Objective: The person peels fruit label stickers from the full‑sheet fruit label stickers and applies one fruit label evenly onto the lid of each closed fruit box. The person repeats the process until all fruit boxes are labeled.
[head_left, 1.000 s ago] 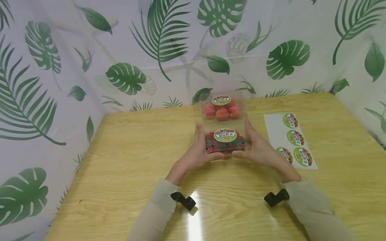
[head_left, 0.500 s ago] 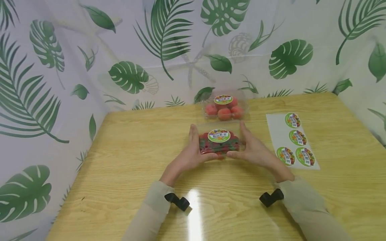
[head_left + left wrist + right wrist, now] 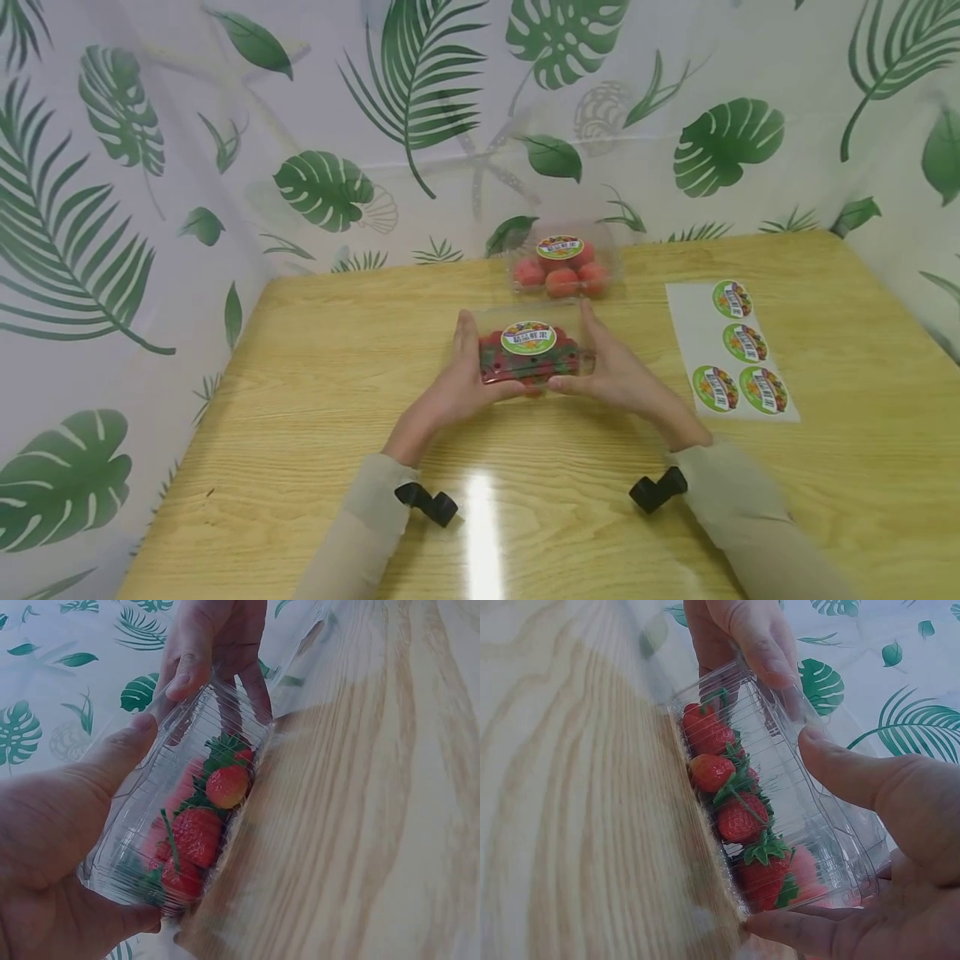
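A clear plastic box of strawberries (image 3: 528, 367) sits low at the table's middle, its lid closed. An oval fruit-print sticker (image 3: 528, 337) is on top of the lid. My left hand (image 3: 459, 379) grips the box's left end, thumb along the near edge and fingers on the far side. On the right end, my right hand (image 3: 618, 371) holds it the same way, the two thumbs pointing at each other. Through the ribbed wall, red strawberries (image 3: 196, 834) with green leaves show in the left wrist view. The right wrist view has strawberries (image 3: 742, 817) low in the box too.
Behind it stands a second clear box of round red-orange fruit (image 3: 562, 279) with a similar sticker. A white sheet (image 3: 686, 321) carrying several round stickers lies to the right. Leaf-print cloth (image 3: 450, 125) hangs along the table's back and left side.
Both hands have slid the strawberry box to the left, out of line with the box behind. Their grip looks the same. The view has shifted slightly.
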Demonstrator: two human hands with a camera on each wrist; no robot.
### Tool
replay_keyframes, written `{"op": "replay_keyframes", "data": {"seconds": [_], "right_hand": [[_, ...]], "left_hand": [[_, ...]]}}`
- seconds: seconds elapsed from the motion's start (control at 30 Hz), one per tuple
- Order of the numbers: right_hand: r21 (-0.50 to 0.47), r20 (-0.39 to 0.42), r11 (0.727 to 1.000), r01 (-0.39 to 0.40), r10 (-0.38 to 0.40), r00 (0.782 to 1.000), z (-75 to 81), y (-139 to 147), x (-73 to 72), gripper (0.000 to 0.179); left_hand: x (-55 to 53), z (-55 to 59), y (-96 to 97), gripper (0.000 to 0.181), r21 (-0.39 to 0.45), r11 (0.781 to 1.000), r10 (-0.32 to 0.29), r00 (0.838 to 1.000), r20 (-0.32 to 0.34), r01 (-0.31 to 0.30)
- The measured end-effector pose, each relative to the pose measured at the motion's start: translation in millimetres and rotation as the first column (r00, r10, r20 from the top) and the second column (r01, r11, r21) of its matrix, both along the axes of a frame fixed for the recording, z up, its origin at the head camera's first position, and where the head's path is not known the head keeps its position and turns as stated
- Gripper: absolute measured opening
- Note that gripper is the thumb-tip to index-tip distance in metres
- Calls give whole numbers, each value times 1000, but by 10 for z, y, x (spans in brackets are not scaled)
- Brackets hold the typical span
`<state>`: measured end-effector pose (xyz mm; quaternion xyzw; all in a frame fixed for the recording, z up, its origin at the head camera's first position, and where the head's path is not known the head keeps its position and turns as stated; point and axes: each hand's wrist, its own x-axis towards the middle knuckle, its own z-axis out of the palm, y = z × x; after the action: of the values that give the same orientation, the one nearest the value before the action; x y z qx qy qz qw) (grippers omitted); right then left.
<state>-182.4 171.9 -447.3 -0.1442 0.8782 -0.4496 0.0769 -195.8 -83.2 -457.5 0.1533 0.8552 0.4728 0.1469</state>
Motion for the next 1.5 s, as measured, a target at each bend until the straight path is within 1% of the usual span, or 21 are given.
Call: {"op": "replay_keyframes", "data": {"seconds": [0.1,0.33,0.6,0.77,0.97,1.17,1.5], "right_hand": [[-17,-2,1000,-2,2,1000,-4,-58,-14,128],[-24,7,1000,5,-5,1000,-6,-206,-67,126],[-64,47,997,-42,45,998,4,-330,-128,124],[-99,75,993,-57,65,995,10,-407,-144,123],[-137,80,988,-73,84,993,-5,-500,-159,124],[-146,91,987,-68,82,992,1,-580,-174,123],[-171,93,983,-73,90,992,8,-703,-227,121]], "left_hand": [[-9,-5,-61,129,-4,1000,15,1000,-2,-15],[-30,11,-213,132,-11,999,32,999,-10,-32],[4,22,-378,132,-24,998,61,998,-20,-62],[28,24,-464,131,-36,997,66,997,-30,-67],[37,24,-567,130,-50,996,76,997,-28,-77],[39,37,-640,130,-37,997,72,997,-23,-73],[-1,24,-766,130,-43,995,83,996,-45,-85]]}}
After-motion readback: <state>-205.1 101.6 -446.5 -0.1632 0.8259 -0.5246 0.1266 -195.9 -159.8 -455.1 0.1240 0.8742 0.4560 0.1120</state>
